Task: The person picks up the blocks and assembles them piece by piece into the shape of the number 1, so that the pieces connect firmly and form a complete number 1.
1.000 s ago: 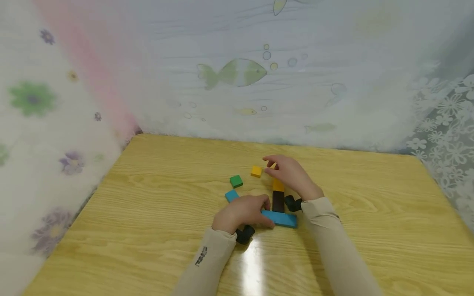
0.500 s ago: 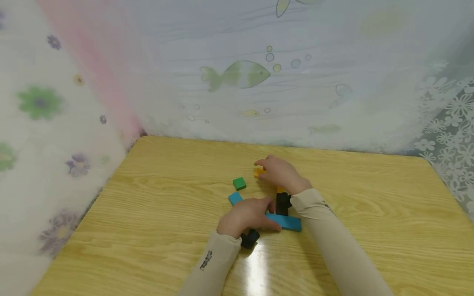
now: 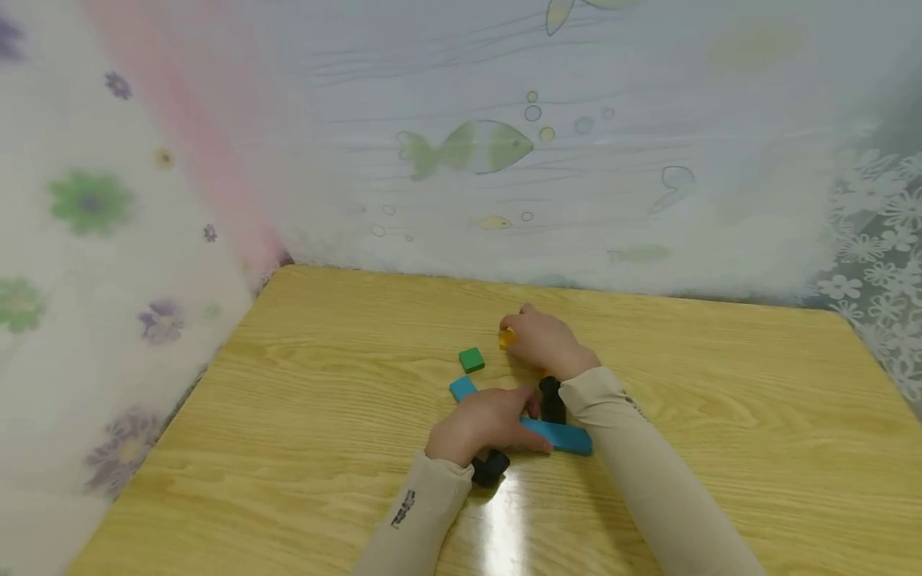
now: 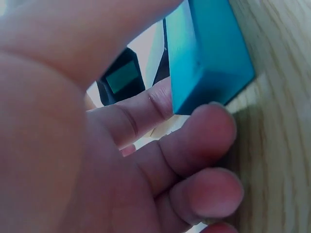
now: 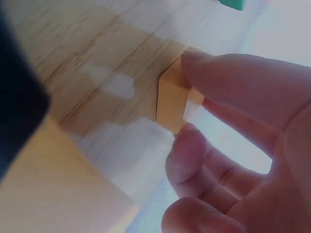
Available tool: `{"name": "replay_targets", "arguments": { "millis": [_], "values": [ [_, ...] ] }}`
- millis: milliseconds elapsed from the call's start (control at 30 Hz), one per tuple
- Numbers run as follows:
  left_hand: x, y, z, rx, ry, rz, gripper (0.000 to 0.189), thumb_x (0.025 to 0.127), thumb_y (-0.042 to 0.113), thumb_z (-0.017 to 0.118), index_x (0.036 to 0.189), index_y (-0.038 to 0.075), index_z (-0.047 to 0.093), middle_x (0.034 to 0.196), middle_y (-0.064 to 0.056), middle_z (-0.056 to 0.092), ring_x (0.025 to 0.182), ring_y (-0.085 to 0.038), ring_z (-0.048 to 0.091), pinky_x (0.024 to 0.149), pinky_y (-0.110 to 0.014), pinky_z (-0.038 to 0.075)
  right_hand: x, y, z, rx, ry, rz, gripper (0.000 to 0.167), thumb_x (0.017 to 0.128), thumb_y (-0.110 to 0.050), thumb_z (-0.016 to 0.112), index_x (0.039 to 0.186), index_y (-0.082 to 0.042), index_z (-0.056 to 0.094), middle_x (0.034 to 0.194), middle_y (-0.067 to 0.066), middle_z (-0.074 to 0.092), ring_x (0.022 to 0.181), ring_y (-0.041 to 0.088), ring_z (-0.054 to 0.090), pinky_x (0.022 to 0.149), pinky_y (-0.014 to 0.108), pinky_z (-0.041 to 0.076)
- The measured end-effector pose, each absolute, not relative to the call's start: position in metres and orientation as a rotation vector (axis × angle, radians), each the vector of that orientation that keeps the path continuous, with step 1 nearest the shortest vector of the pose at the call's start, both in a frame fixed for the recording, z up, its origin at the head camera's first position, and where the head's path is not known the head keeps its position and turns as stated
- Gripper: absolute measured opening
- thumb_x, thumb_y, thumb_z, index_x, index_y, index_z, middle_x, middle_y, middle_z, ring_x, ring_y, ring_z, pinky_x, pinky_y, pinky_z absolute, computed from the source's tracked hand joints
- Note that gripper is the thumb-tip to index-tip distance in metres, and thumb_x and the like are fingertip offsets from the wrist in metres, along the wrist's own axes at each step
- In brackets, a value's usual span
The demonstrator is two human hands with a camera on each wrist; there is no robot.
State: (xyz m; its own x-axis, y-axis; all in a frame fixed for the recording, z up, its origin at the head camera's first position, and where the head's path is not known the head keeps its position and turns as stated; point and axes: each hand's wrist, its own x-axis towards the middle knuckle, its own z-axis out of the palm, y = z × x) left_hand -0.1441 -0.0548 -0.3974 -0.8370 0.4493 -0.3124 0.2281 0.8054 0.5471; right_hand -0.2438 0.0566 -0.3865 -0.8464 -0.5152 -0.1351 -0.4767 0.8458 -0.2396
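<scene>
Thumb and fingers of my left hand [image 3: 486, 420] grip one end of a long blue block [image 3: 565, 438] lying on the table. In the left wrist view the blue block's end [image 4: 214, 58] sits between the thumb and the fingers. Farther back, my right hand [image 3: 543, 340] pinches a small yellow block [image 3: 507, 339]. The right wrist view shows the yellow block [image 5: 172, 99] between thumb and fingertip, right at the tabletop. A black block [image 3: 553, 410] stretches back from the long blue one. Behind it a second yellow block [image 5: 63, 189] is mostly hidden by the right wrist in the head view.
A small green block [image 3: 471, 360] lies left of the right hand. Another blue block [image 3: 463, 388] pokes out behind the left hand. Black wrist cameras [image 3: 491, 470] hang beneath the sleeves. Patterned curtains [image 3: 461, 240] border the wooden table [image 3: 324, 360].
My right hand has moved left from over the block column to the loose small yellow block and now pinches it. My left hand stays on the long blue block. The head view has shifted slightly.
</scene>
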Motion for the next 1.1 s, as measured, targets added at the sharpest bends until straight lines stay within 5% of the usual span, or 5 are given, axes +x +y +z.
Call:
{"name": "replay_targets", "arguments": {
  "millis": [467, 800, 1100],
  "values": [
    [-0.143, -0.051, -0.398, 0.485, 2.558, 0.704, 0.041, 0.071, 0.056, 0.066, 0.094, 0.024, 0.052, 0.072, 0.011, 0.053, 0.061, -0.008, 0.050, 0.056, -0.025, 0.038, -0.249, 0.060, -0.380, -0.742, 2.857, -0.409, 0.039, 0.085, -0.028, 0.060, 0.120, -0.013, 0.055, 0.111, 0.009, 0.052, 0.092, 0.023, 0.053, 0.079, 0.039, 0.043],
    [-0.144, -0.050, -0.398, 0.458, 2.580, 0.667, 0.038, 0.072, 0.057, 0.064, 0.089, 0.025, 0.051, 0.069, 0.010, 0.052, 0.059, -0.009, 0.050, 0.054, -0.026, 0.037, -0.250, 0.081, -0.379, -0.731, 2.863, -0.737, 0.040, 0.087, -0.030, 0.058, 0.122, -0.011, 0.054, 0.103, 0.007, 0.055, 0.088, 0.021, 0.052, 0.074, 0.036, 0.043],
    [-0.143, -0.051, -0.396, 0.448, 2.578, 0.646, 0.039, 0.071, 0.056, 0.066, 0.090, 0.025, 0.050, 0.068, 0.009, 0.053, 0.058, -0.010, 0.049, 0.053, -0.026, 0.037, -0.248, 0.101, -0.376, -0.646, 2.801, -0.995, 0.043, 0.088, -0.031, 0.057, 0.126, -0.013, 0.050, 0.113, 0.009, 0.053, 0.095, 0.024, 0.052, 0.077, 0.040, 0.044]
  ]
}}
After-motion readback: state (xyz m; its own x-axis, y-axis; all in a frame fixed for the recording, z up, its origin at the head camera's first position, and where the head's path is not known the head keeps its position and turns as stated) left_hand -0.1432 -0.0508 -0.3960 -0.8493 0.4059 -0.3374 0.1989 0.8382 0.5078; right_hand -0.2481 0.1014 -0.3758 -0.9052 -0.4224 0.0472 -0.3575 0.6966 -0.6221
